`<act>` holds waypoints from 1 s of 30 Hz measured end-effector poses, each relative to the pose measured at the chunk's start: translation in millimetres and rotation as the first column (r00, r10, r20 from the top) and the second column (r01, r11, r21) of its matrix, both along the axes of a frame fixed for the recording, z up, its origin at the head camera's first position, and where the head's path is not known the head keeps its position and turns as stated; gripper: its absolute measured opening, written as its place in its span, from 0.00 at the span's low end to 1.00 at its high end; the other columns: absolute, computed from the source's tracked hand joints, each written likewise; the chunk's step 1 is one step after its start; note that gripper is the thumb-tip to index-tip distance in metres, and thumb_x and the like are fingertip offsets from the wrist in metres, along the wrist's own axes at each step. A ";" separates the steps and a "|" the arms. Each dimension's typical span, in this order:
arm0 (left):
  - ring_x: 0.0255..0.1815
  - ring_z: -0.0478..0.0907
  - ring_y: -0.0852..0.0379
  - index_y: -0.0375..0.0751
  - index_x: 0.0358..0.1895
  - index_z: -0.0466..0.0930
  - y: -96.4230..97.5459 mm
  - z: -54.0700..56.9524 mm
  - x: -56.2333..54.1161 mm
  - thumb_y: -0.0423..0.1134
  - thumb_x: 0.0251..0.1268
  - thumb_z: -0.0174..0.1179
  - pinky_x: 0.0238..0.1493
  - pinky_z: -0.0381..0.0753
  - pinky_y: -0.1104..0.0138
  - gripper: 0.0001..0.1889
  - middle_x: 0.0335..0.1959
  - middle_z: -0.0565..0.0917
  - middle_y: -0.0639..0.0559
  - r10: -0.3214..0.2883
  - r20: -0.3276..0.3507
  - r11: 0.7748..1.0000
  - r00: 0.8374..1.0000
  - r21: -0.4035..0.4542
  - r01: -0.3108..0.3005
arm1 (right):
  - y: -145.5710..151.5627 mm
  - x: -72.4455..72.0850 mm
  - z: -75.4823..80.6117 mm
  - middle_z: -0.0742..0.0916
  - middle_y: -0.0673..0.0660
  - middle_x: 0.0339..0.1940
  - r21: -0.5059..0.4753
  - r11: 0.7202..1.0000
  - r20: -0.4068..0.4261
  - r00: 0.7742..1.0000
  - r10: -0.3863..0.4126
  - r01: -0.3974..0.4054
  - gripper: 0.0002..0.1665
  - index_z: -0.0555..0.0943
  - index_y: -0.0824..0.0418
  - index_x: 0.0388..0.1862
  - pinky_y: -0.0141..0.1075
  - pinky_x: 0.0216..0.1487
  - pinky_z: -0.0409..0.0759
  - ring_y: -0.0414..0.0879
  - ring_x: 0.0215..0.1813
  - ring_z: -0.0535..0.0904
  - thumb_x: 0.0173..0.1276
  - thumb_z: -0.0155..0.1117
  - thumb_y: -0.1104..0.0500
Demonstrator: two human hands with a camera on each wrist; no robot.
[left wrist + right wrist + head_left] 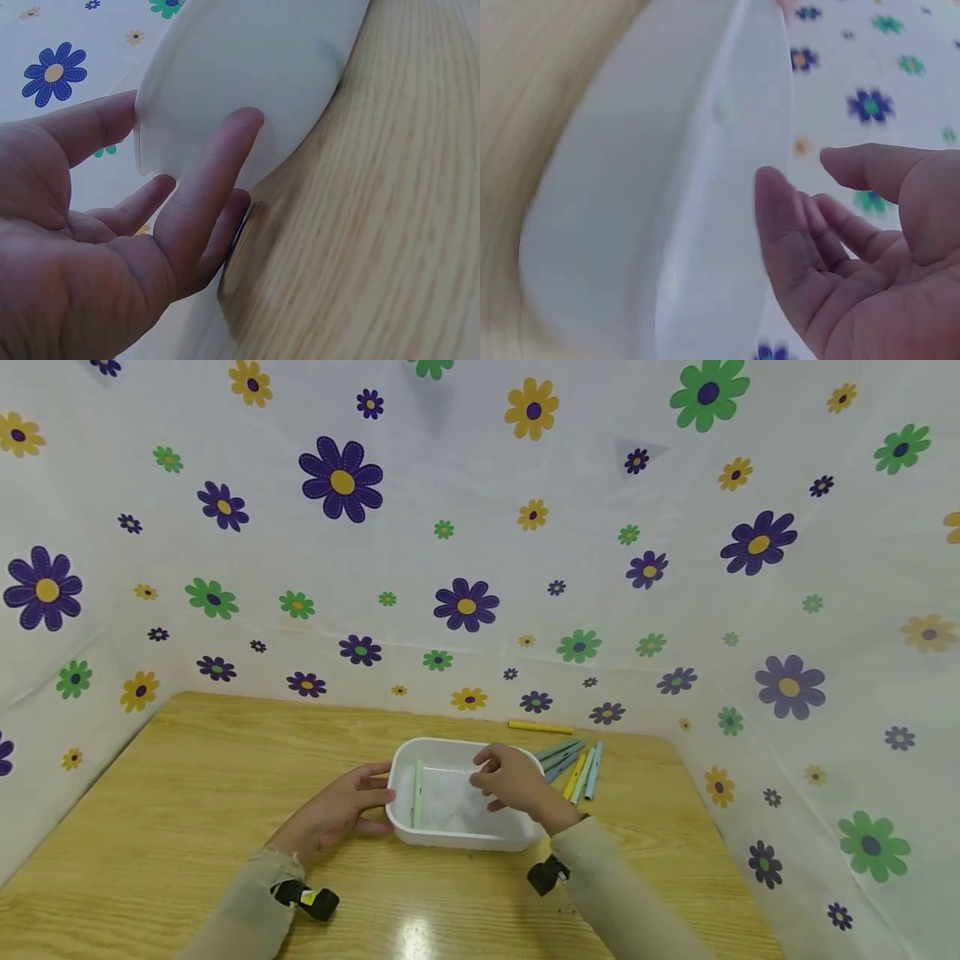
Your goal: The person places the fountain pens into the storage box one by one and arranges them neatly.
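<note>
A white plastic tub stands on the table with a slim light green pen lying along its left end. At the tub's left side, my left hand rests its fingertips against the outer wall and the rim. The left wrist view shows those fingers fairly straight on the white wall. My right hand hovers over the right part of the tub, fingers loosely bent. Between its thumb and fingers the right wrist view shows a gap with nothing in it.
Right of the tub lies a loose fan of pens, among them a yellow pen, a light blue pen and several green ones. Another yellow pen lies near the back edge of the wooden table. A flower-printed sheet encloses the table.
</note>
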State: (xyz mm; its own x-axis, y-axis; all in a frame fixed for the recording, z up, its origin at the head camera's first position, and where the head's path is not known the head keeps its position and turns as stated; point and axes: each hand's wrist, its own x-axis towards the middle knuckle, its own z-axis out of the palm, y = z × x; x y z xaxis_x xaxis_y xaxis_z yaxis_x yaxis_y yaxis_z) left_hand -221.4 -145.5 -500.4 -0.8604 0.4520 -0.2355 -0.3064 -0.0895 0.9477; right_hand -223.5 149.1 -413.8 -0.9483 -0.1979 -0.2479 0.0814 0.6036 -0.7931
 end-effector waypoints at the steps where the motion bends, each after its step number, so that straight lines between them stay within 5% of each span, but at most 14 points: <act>1: 0.61 0.80 0.42 0.35 0.82 0.52 -0.3 -0.4 0.1 0.36 0.77 0.61 0.54 0.88 0.48 0.37 0.75 0.63 0.26 -0.003 -0.002 1.000 1.000 0.003 0.003 | 11.3 -0.7 2.1 0.83 0.59 0.41 0.004 1.000 -0.015 1.000 -0.022 0.022 0.17 0.79 0.65 0.57 0.39 0.32 0.90 0.53 0.40 0.83 0.74 0.67 0.60; 9: 0.61 0.81 0.42 0.36 0.82 0.52 -3.5 -4.3 -2.0 0.36 0.78 0.60 0.54 0.88 0.48 0.37 0.75 0.63 0.27 -0.018 -0.011 1.000 1.000 0.014 0.018 | 124.6 -15.4 -10.1 0.81 0.70 0.56 0.103 0.959 -0.125 0.960 -0.252 0.265 0.21 0.74 0.71 0.64 0.48 0.44 0.91 0.62 0.49 0.83 0.78 0.57 0.61; 14: 0.61 0.81 0.42 0.36 0.82 0.51 -3.7 -6.2 -2.9 0.37 0.78 0.60 0.54 0.88 0.48 0.37 0.75 0.63 0.26 -0.030 -0.017 0.999 0.999 0.022 0.030 | 172.0 -18.6 -30.0 0.78 0.77 0.59 0.127 0.929 -0.083 0.937 -0.339 0.347 0.25 0.69 0.78 0.66 0.47 0.45 0.91 0.67 0.55 0.81 0.78 0.55 0.62; 18: 0.61 0.81 0.43 0.35 0.82 0.52 -3.4 -5.6 -1.2 0.37 0.77 0.61 0.54 0.88 0.48 0.38 0.75 0.64 0.27 -0.029 -0.017 0.999 0.999 0.016 0.030 | 182.2 -22.3 -40.9 0.81 0.71 0.46 0.112 0.927 -0.015 0.933 -0.360 0.359 0.28 0.66 0.80 0.66 0.44 0.42 0.91 0.59 0.44 0.82 0.77 0.58 0.62; 22: 0.59 0.82 0.45 0.35 0.81 0.52 -3.0 -4.3 0.2 0.38 0.76 0.62 0.53 0.88 0.49 0.38 0.74 0.64 0.27 -0.024 -0.014 1.000 1.000 0.015 0.024 | 179.0 -26.9 -43.0 0.75 0.56 0.25 0.148 0.929 0.000 0.939 -0.344 0.340 0.14 0.71 0.75 0.43 0.37 0.32 0.84 0.46 0.28 0.74 0.77 0.59 0.62; 25: 0.60 0.81 0.44 0.35 0.81 0.52 -2.6 -3.5 0.3 0.37 0.76 0.62 0.53 0.88 0.49 0.38 0.74 0.64 0.27 -0.025 -0.012 0.999 1.000 0.021 0.025 | 174.3 -28.4 -42.3 0.79 0.60 0.29 0.186 0.926 -0.009 0.943 -0.334 0.330 0.13 0.71 0.75 0.40 0.36 0.32 0.83 0.46 0.28 0.76 0.75 0.60 0.63; 28: 0.61 0.80 0.43 0.34 0.82 0.51 -3.0 -2.8 0.0 0.37 0.76 0.61 0.53 0.88 0.49 0.38 0.75 0.63 0.26 -0.030 -0.011 0.999 0.999 0.026 0.030 | 172.0 -28.4 -43.0 0.83 0.67 0.42 0.207 0.921 0.000 0.941 -0.338 0.331 0.22 0.73 0.80 0.58 0.38 0.35 0.88 0.49 0.35 0.83 0.74 0.61 0.65; 30: 0.62 0.80 0.42 0.34 0.82 0.51 -3.5 -2.4 -0.2 0.37 0.77 0.61 0.53 0.88 0.49 0.38 0.75 0.63 0.25 -0.032 -0.010 0.999 0.999 0.027 0.032 | 171.1 -28.9 -43.5 0.83 0.67 0.39 0.220 0.919 0.016 0.941 -0.339 0.327 0.20 0.74 0.80 0.55 0.38 0.34 0.89 0.48 0.33 0.84 0.73 0.62 0.65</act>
